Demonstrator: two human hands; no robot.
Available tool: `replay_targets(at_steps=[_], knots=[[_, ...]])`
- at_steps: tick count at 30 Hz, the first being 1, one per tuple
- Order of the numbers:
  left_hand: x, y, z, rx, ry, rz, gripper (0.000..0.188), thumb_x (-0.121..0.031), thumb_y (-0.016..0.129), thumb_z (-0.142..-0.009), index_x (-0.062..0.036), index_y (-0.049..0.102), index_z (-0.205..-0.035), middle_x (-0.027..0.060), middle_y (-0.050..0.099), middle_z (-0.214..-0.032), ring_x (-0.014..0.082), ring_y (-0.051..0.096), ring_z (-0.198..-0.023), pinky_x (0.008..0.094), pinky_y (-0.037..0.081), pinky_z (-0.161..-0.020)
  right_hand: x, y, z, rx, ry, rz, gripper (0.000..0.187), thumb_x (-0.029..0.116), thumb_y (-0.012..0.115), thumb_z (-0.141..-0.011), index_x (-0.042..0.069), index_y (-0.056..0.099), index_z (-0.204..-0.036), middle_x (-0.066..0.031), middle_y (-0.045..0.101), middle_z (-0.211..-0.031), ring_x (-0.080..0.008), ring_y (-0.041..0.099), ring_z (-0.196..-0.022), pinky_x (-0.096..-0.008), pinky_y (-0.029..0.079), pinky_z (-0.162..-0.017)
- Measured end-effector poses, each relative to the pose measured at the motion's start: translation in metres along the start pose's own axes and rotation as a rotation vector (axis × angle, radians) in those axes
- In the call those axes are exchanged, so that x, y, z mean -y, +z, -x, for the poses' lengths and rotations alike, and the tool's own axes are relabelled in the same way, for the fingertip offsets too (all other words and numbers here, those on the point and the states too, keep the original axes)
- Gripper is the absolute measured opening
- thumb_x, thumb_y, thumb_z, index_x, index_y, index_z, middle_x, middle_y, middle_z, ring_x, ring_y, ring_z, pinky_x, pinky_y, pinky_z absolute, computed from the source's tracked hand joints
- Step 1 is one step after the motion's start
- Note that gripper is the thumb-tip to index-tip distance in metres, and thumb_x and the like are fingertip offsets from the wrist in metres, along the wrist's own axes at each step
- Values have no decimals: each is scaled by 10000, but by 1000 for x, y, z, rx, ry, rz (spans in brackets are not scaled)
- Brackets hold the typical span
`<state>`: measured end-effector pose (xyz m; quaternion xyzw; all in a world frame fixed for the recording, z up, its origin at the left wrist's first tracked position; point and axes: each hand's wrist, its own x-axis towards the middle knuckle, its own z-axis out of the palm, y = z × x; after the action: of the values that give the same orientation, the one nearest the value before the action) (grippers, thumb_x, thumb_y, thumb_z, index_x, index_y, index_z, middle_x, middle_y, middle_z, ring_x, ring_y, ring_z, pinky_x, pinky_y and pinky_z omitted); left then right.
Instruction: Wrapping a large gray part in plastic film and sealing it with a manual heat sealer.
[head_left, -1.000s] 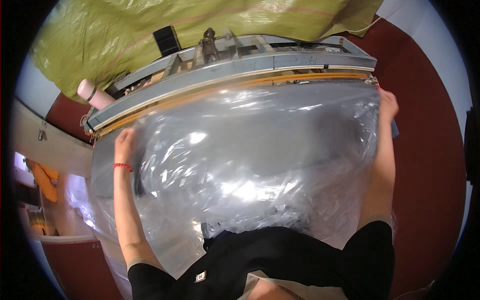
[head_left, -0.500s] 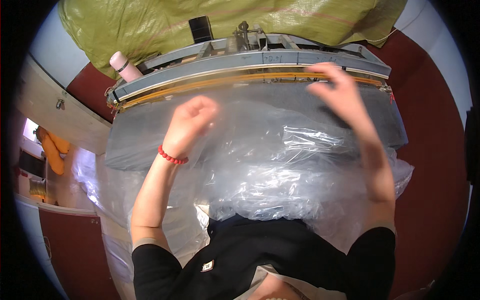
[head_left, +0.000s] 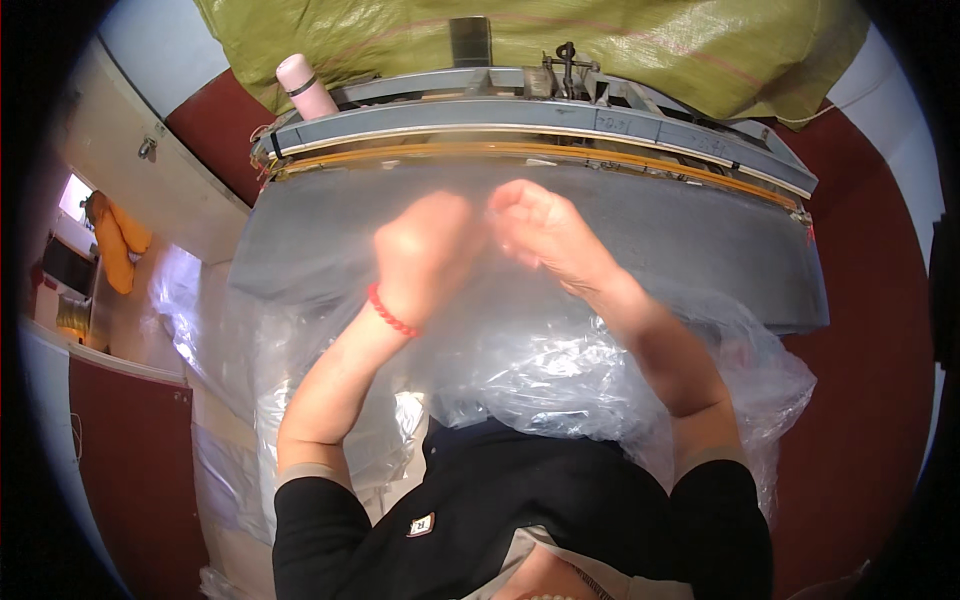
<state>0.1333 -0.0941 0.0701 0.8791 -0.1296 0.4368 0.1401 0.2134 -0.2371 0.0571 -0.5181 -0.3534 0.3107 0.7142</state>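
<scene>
clear plastic film (head_left: 565, 375) lies crumpled left to right along the near edge of the grey tabletop (head_left: 690, 235), bodyward of the left hand (head_left: 425, 245) and right hand (head_left: 548, 235), neither clearly nearer, their curled fingers (head_left: 522, 198) too blurred to tell whether they pinch any.

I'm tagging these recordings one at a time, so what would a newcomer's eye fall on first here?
Probably the shiny, crumpled clear plastic bunched between the person's body and the grey worktop. Above the worktop, the blurred left hand and right hand come close together, with a red bracelet on the left wrist. Beyond, a yellow-green sheet fills the top, and a pink bottle stands out at upper left.
</scene>
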Motion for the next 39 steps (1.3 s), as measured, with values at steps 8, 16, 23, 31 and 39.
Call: replay_targets(at_steps=[8,16,23,31,39], knots=[[72,-27,28,523,-87,367,245,-229,638,-751,-9,534,-718,110,484,-607,230,488,-545,311,388,-506,-20,-98,-15,-584,-152,164,155,243,538,-820,107,559,-890,25,545,-750,-56,466,-650,-199,367,-553],[263,-207,163,1422,-777,-717,359,-206,657,-606,-115,627,-953,152,613,-910,301,581,-885,372,464,-758,-14,-450,233,-1466,-246,728,324,247,448,-881,12,547,-1080,-60,579,-931,-137,524,-885,-268,414,-782],[295,-217,70,-154,-417,-896,312,-98,594,-702,-11,542,-997,158,581,-913,289,562,-829,366,445,-751,31,-488,366,-1748,262,1122,450,385,403,-875,-5,570,-1026,-156,599,-993,-279,555,-927,-354,412,-811],[330,-75,169,469,-1283,-618,755,-503,552,-740,-209,223,-1352,64,208,-1406,287,174,-1295,597,128,-982,38,-428,334,-1686,895,1532,426,415,345,-881,75,558,-1020,-187,580,-983,-362,533,-945,-444,428,-750],[377,-87,189,236,-1271,-677,601,-455,590,-732,-99,470,-1201,150,486,-1201,319,447,-1118,473,330,-930,37,-418,319,-1681,924,1688,330,241,398,-823,194,549,-1112,-99,585,-1051,-299,564,-945,-423,450,-765]])
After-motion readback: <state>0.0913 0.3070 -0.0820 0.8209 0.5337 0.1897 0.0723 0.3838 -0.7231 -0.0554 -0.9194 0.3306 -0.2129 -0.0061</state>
